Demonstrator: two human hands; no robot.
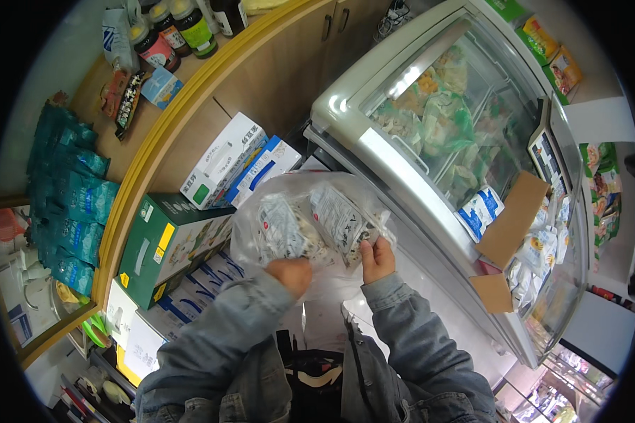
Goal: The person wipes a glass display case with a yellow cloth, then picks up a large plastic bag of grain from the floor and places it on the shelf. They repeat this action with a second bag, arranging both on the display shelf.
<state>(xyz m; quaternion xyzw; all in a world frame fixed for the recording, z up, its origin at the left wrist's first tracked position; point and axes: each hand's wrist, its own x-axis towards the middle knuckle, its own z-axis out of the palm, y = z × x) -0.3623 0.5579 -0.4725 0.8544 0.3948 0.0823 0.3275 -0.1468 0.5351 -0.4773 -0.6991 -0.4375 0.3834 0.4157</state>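
Between my hands hangs a clear plastic bag (349, 182) with two printed packets inside. The left packet (278, 222) and the right packet (338, 214) both bear writing and seem to hold dry, mixed pale and dark pieces. Folded into a fist, my left hand (292, 276) grips the bag's near left side. My right hand (377, 260) pinches its near right side between thumb and fingers, just below a twisted, knotted part (385, 228) of the plastic. The fingertips of my left hand are hidden from view.
On the right stands a glass-topped chest freezer (341, 108) with bagged food inside. An open cardboard box (513, 219) of white packets sits on it. To the left, a green carton (148, 248) and white boxes (225, 158) stand against a yellow-edged counter (153, 140) bearing jars and teal pouches (79, 211).
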